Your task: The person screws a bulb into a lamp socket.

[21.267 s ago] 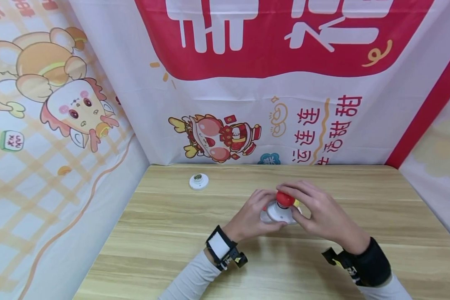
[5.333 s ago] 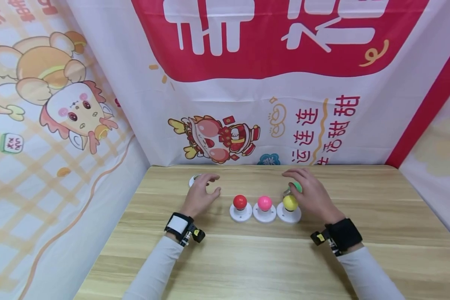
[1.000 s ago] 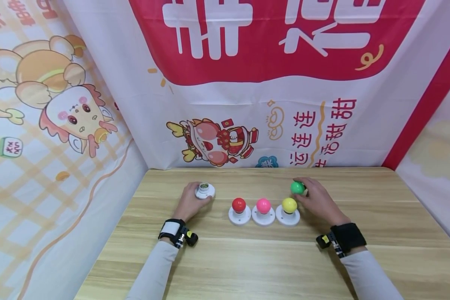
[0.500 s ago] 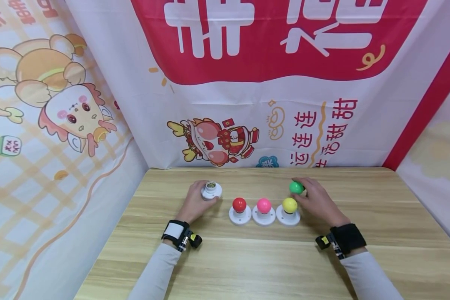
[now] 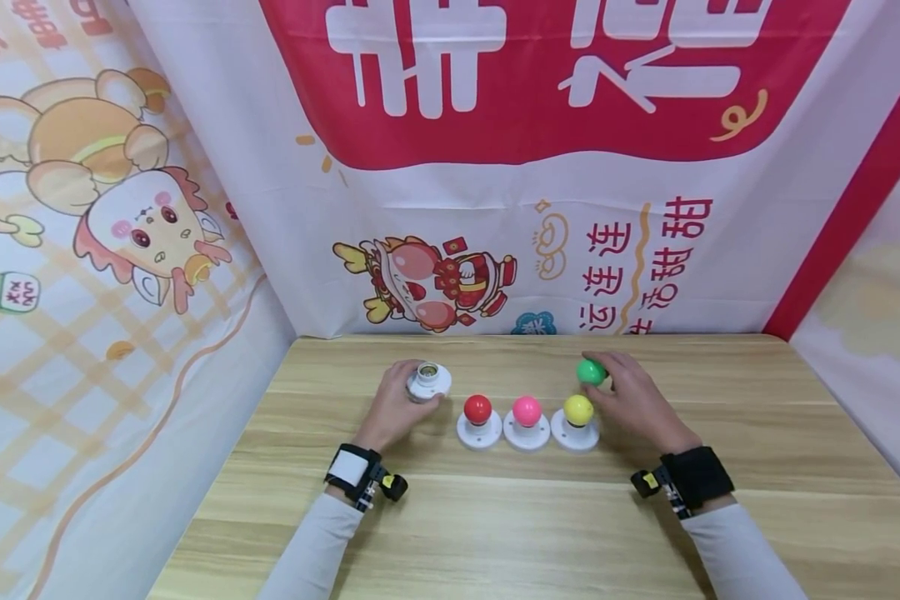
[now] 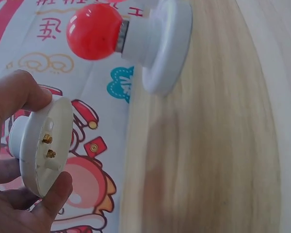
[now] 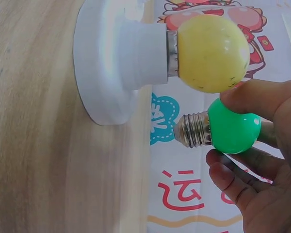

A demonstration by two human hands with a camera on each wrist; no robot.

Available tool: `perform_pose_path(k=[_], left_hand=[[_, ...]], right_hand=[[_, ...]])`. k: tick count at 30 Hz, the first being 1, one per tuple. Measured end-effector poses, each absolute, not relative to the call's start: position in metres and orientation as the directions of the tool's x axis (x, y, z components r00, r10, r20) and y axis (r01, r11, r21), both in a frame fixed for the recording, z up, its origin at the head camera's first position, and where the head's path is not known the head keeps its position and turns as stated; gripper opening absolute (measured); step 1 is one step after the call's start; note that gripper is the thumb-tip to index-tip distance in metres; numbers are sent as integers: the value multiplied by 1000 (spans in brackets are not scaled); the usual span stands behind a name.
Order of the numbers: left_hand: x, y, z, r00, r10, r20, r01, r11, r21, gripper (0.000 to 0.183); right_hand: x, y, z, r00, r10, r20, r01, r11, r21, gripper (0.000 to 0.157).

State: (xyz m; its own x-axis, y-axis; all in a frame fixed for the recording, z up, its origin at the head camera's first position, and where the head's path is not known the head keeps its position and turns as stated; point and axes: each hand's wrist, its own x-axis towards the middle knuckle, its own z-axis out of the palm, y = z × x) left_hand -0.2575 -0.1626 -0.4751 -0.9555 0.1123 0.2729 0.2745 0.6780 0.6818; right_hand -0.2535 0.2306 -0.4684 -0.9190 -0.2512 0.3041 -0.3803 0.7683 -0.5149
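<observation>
My left hand (image 5: 396, 410) grips a round white lamp socket (image 5: 430, 382) by its rim, its threaded opening facing up in the head view. Seen from the left wrist, the hollow underside of that lamp socket (image 6: 51, 141) shows two brass screws. Over at the right, my right hand (image 5: 633, 400) pinches a green light bulb (image 5: 590, 372) between thumb and fingers. In the right wrist view the bare metal screw base of the green bulb (image 7: 235, 127) points away from the palm, beside the yellow bulb (image 7: 213, 53).
Between the hands, a red bulb (image 5: 477, 409), a pink bulb (image 5: 527, 411) and a yellow bulb (image 5: 578, 410) stand upright in white sockets, side by side. They rest on a wooden table (image 5: 495, 533). A printed cloth (image 5: 450, 192) hangs behind the table's back edge.
Since one second ago my left hand has carried the socket slightly right. The green bulb has shifted a little left. Earlier, the socket lay on the table, and the red bulb was being handled.
</observation>
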Motion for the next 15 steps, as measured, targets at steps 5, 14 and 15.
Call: perform_pose_path(k=[5,14,15], left_hand=[[-252,-156,-469,-946,134,294,305,672,675,68],[-242,-143,-461,-934,176,312,346,666,661,70],[-241,-141,-461,-931,181,318,354,664,658,70]], right_hand=[[-251,230,-465,-910,-257,326,-397,767,-505,57],[-245,226,-455,-903,-255,346,-406,769,-493,60],[-244,226,-453,-902,-255,349,-407,770,-490,61]])
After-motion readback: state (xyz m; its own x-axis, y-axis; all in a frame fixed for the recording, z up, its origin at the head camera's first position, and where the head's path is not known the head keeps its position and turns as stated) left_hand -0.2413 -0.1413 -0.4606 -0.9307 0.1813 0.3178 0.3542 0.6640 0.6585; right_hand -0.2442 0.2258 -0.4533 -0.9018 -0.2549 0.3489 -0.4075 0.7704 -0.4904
